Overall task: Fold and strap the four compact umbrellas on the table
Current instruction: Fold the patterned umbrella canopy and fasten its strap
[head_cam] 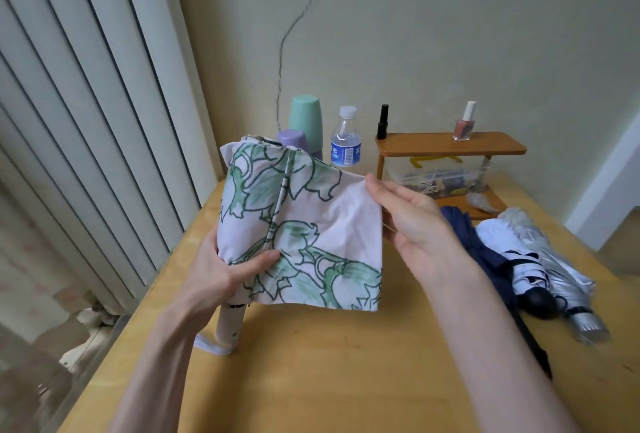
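head: left hand (221, 270) clamped round floral umbrella (298, 225), held upright above table (329, 363), handle down | right hand (412, 221) pinching a canopy panel edge, pulled out flat to the right | navy umbrella (485, 259), white umbrella (512, 252), silver umbrella (561, 273) bunched on table, right side, touching

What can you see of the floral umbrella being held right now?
The floral umbrella is a compact one with pale pink fabric printed with green outlined flowers. It is collapsed but unstrapped, held tilted above the table, cream handle lowest, its wrist loop near the tabletop. The left hand grips the bundled canopy, thumb across the fabric. The right hand pulls one panel out flat by its edge. A thin rib shows along a fold.
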`<state>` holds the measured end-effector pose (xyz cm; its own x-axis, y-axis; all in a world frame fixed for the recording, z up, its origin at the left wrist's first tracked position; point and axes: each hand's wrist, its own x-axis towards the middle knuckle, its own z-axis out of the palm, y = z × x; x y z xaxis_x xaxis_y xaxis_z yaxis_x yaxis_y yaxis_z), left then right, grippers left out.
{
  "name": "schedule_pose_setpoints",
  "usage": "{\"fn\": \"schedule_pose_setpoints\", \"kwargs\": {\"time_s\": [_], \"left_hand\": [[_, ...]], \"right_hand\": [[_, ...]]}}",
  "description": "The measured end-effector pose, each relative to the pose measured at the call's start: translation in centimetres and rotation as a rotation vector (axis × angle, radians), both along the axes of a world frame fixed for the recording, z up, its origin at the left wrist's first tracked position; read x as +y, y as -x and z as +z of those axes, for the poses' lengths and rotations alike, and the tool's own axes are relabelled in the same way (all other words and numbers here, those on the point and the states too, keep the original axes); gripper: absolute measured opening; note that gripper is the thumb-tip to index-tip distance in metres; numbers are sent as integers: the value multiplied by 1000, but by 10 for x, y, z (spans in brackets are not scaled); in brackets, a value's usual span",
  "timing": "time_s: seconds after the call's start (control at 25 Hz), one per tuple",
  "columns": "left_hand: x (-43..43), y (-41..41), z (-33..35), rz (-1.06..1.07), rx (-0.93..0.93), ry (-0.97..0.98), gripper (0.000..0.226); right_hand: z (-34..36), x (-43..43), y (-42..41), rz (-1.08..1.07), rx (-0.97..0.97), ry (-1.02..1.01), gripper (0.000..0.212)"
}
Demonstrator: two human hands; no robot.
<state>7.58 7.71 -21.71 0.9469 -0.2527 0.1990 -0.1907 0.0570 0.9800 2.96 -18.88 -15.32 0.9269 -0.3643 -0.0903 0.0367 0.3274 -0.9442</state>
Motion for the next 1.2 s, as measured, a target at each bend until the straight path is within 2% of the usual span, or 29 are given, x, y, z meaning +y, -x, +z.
{"fn": "schedule_pose_setpoints", "kwargs": {"time_s": [0.16,0.32,0.4,0.52,0.6,0.72,0.8,0.92,1.0,1.08,1.2], "left_hand": [[2,0,-1,52,28,59,85],[2,0,-1,12,45,76,74],[2,-1,0,2,46,86,73],[0,0,0,18,41,97,84],[1,0,-1,42,35,112,87],[4,-3,-2,66,27,120,90],[5,-4,-2,74,29,111,92],[6,-4,-2,95,31,101,104],[6,-3,-2,98,38,104,108],[6,-3,-2,92,40,110,100],[2,0,0,60,29,86,90]], "right_hand": [[1,-10,0,48,-58,133,21],[0,-2,0,-83,-135,294,7],[-1,5,1,-140,-168,311,7],[2,10,2,-113,-153,195,31],[9,4,6,-47,-130,137,38],[10,-5,8,6,-101,321,35],[7,-4,5,-29,-170,405,23],[5,1,3,-88,-270,370,5],[5,2,4,-85,-275,301,5],[4,3,2,-51,-232,252,6],[1,8,-1,-8,-179,310,20]]}}
